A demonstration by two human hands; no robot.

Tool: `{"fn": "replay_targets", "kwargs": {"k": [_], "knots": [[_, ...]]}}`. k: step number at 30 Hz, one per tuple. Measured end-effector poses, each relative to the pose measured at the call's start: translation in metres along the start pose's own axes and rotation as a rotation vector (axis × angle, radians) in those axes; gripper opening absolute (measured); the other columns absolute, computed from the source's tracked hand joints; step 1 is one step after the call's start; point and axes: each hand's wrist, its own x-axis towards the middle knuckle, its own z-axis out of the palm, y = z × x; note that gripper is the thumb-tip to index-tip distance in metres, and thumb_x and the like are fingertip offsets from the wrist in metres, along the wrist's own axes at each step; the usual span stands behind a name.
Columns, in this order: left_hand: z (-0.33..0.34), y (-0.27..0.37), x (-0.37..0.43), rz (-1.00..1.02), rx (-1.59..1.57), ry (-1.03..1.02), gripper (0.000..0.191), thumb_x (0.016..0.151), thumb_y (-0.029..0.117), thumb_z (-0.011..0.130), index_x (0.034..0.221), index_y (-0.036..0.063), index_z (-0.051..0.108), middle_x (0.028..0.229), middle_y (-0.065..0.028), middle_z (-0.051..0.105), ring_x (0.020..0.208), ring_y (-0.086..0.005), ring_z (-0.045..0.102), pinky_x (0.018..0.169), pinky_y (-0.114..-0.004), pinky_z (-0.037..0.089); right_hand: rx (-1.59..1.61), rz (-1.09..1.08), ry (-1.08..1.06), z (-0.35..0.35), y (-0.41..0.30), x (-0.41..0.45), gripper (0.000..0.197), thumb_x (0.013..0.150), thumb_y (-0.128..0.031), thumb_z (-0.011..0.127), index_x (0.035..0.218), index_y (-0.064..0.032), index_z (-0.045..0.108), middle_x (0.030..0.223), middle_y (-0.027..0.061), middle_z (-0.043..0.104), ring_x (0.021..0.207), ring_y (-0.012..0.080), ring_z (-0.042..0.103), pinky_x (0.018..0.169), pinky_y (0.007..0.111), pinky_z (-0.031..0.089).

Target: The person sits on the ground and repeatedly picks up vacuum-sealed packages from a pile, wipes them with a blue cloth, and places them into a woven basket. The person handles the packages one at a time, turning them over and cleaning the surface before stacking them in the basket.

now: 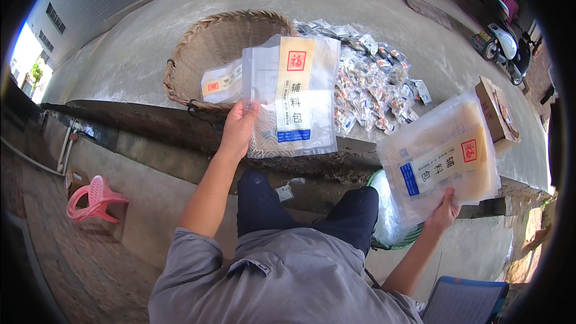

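My left hand [240, 129] grips the lower left edge of a translucent plastic pouch [263, 85] with a printed paper-coloured band, held flat before me. In my right hand [444, 216] is a stack of similar plastic pouches [391, 162], tilted and fanned slightly. Behind the left pouch stands a round woven bamboo basket [189, 54], and another printed pouch [220, 85] lies in it. A heap of small clear packets [371, 85] is spread on the concrete ledge to the basket's right, partly hidden by the held pouch.
A cardboard box [499, 117] sits at the ledge's right. Beside my knee is a green-rimmed container with clear plastic [384, 216]. One small packet [284, 193] lies below the ledge. A pink plastic chair [99, 198] stands left, a scooter [504, 38] far right, a bluish board [465, 301] lower right.
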Motion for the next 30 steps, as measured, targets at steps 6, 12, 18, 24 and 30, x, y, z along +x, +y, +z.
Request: {"fn": "replay_targets", "kwargs": {"k": [6,12,18,24,30], "knots": [[-0.002,0.029,-0.002,0.107,-0.787,-0.109,0.029,0.105,0.022,0.052,0.12,-0.0018,0.059,0.09,-0.0054,0.063,0.073,-0.0151,0.06,0.07,-0.031,0.047,0.218,0.226,0.192,0.019,-0.03,-0.005,0.047,0.103,-0.026,0.063,0.144,-0.0065,0.052,0.138,0.0111,0.061,0.12,0.0266,0.063,0.1,0.044,0.055],[-0.026,-0.003,-0.008,-0.036,-0.739,-0.391,0.053,0.103,0.047,0.05,0.119,-0.0032,0.057,0.073,-0.0065,0.05,0.054,-0.0161,0.047,0.057,-0.029,0.038,0.069,0.255,0.063,0.01,-0.023,-0.012,0.049,0.104,-0.029,0.061,0.144,-0.0037,0.049,0.139,0.0112,0.06,0.12,0.0258,0.063,0.098,0.043,0.056],[-0.003,-0.01,-0.02,-0.269,-0.82,-0.404,0.024,0.109,0.027,0.045,0.102,0.0058,0.052,0.064,-0.0026,0.047,0.048,-0.0142,0.046,0.053,-0.029,0.039,0.006,0.183,0.046,-0.004,0.004,-0.004,0.049,0.105,-0.025,0.059,0.147,-0.0025,0.047,0.141,0.0126,0.058,0.121,0.0257,0.062,0.1,0.041,0.054],[0.002,-0.01,-0.019,-0.301,-0.94,-0.523,0.032,0.104,0.04,0.049,0.092,0.0099,0.047,0.063,-0.0002,0.046,0.049,-0.0115,0.046,0.054,-0.027,0.033,0.174,0.201,0.114,0.026,-0.033,-0.025,0.052,0.105,-0.042,0.051,0.145,-0.0084,0.05,0.135,0.0133,0.059,0.113,0.0271,0.062,0.091,0.042,0.053],[-0.004,0.008,-0.016,-0.193,-0.685,-0.404,0.056,0.103,0.052,0.045,0.114,-0.0015,0.054,0.071,-0.0056,0.046,0.052,-0.0145,0.042,0.056,-0.029,0.034,0.304,-0.022,-0.324,-0.052,-0.012,-0.007,0.075,0.096,-0.063,0.052,0.149,-0.0095,0.045,0.132,0.0161,0.06,0.113,0.0257,0.06,0.09,0.039,0.048]]}}
